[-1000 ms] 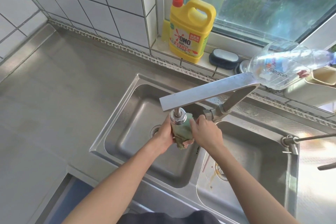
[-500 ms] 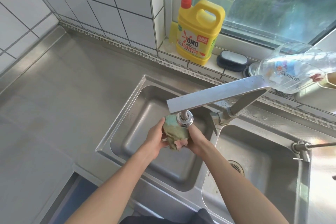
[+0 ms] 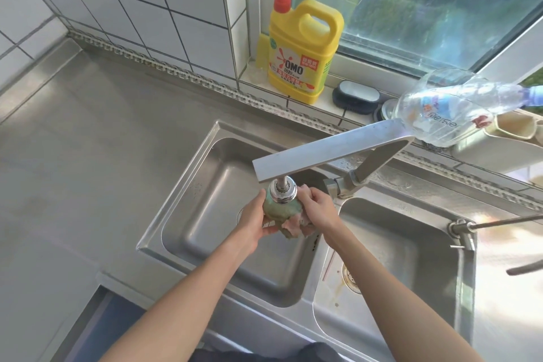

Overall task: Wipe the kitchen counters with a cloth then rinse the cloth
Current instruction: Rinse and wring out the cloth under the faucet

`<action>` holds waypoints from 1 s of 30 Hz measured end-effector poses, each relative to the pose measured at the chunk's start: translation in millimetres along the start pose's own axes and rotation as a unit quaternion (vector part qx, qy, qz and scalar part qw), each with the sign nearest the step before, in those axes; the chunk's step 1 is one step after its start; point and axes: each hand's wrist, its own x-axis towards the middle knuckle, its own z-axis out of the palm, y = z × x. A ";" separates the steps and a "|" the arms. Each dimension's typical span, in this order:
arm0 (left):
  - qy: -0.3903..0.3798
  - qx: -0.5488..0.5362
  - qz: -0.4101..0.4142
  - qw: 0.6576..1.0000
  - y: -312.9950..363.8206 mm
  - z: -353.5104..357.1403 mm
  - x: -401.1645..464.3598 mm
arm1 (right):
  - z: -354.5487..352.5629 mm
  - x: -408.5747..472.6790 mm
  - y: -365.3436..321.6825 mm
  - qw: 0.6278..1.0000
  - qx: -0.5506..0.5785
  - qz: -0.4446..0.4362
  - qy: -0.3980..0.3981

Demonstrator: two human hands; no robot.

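A wet, bunched green and pink cloth (image 3: 284, 214) is held over the left sink basin (image 3: 205, 185), right under the faucet's chrome spray head (image 3: 283, 190). My left hand (image 3: 254, 222) grips the cloth from the left. My right hand (image 3: 318, 209) grips it from the right, fingers curled over its top. The spray head hides part of the cloth. The flat steel faucet arm (image 3: 332, 150) reaches out from the divider between the two basins. I cannot make out a water stream.
Steel counter (image 3: 88, 141) stretches left of the sink. The right basin (image 3: 411, 258) has a stained drain. On the window sill stand a yellow detergent jug (image 3: 302, 50), a dark soap dish (image 3: 355, 95), a clear plastic bottle (image 3: 449, 106) and a beige holder (image 3: 511, 129).
Both hands keep kneading the cloth under the spray head; the right hand's fingers have shifted over the top of it. The camera has drifted slightly.
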 end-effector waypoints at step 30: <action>0.111 -0.001 0.109 0.988 1.4 41.4 1.8 | 55.6 15.0 -20.6 0.990 -0.095 -0.067 0.080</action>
